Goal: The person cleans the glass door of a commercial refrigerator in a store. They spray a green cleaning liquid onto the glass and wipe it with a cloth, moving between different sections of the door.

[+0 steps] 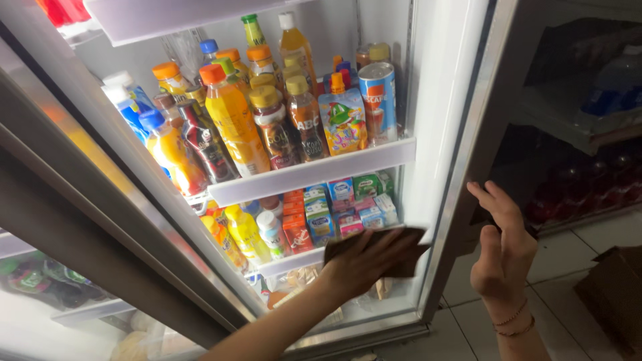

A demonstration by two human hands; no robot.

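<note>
My left hand (pixel 366 259) presses a dark brown cloth (pixel 413 266) flat against the glass of a drinks fridge door (pixel 428 100), low down near its right edge. My right hand (pixel 503 249), with thin bracelets on the wrist, is beside the door's metal frame (pixel 468 154); its fingers are spread and the fingertips touch the frame. Behind the glass, an upper white shelf (pixel 314 172) carries orange, yellow and brown drink bottles and a can. A lower shelf (pixel 294 261) holds small drink cartons and little bottles.
A dark diagonal door frame (pixel 100 234) crosses the left side, with another chilled compartment (pixel 47 277) behind it. To the right is a dim shelf with red and blue bottles (pixel 588 180). A brown cardboard box (pixel 612 294) sits on the white tiled floor (pixel 562 267).
</note>
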